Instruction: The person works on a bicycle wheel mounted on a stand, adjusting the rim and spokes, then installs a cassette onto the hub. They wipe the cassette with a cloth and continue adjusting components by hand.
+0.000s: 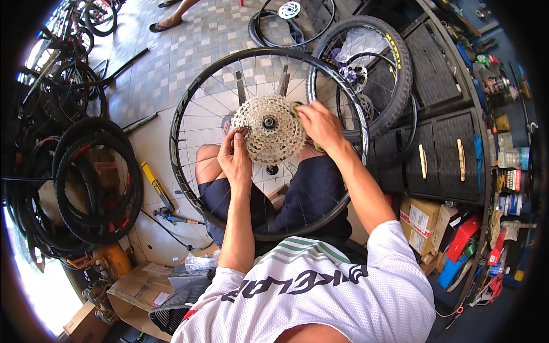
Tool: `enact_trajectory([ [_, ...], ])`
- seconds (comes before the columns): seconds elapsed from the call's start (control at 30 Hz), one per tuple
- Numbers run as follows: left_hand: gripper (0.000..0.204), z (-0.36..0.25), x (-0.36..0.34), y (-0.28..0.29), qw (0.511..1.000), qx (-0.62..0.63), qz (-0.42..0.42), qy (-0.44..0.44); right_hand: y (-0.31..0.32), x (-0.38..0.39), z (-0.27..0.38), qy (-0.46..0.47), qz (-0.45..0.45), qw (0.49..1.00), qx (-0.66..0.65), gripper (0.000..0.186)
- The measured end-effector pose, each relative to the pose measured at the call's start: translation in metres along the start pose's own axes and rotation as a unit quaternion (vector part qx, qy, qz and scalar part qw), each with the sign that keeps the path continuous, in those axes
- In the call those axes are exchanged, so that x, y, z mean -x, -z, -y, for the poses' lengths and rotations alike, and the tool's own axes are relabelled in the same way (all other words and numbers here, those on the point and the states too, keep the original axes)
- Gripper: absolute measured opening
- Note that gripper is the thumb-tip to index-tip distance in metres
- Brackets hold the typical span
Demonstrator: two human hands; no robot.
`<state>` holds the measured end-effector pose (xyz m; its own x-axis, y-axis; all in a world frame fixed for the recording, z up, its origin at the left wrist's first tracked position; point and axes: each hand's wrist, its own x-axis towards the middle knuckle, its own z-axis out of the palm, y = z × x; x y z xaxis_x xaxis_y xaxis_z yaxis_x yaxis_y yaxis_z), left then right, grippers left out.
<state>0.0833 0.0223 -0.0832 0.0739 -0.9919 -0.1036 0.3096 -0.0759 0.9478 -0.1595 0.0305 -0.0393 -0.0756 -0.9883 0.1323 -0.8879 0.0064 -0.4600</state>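
Observation:
A bicycle wheel [178, 123] with a black rim lies across my lap, its large silver cassette [269, 140] facing up. The thumb and fingers of my left hand [234, 160] are closed at the cassette's left edge; the fingertips look dark. At the upper right edge of the cogs, my right hand [321, 126] is closed on an olive-green rag [295, 108]. One end of it touches the cassette, and more of the cloth shows under my palm. The part inside my right fist is hidden.
Several black tyres [94, 177] hang at left. A yellow-handled tool [155, 182] and a blue tool [171, 216] lie on the floor. Other wheels [394, 74] lean at upper right by dark drawers [440, 154]. Cardboard boxes [420, 223] stand at right; a person's foot [166, 26] shows far off.

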Motion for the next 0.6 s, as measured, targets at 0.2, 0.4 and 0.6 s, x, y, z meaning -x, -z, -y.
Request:
enact_trajectory([
  [0.2,0.028,-0.006,0.005,-0.002,0.999,0.03,-0.006,0.023,0.022,0.028,0.026,0.013,-0.09,0.996,-0.011,0.019],
  [0.4,0.027,-0.009,0.007,-0.004,0.998,0.046,-0.017,0.035,0.014,0.025,0.055,-0.055,-0.02,0.995,-0.076,0.031],
  [0.6,0.024,-0.016,0.008,-0.007,0.997,0.061,-0.014,0.04,0.033,-0.005,0.056,0.013,0.118,0.99,-0.073,0.055],
])
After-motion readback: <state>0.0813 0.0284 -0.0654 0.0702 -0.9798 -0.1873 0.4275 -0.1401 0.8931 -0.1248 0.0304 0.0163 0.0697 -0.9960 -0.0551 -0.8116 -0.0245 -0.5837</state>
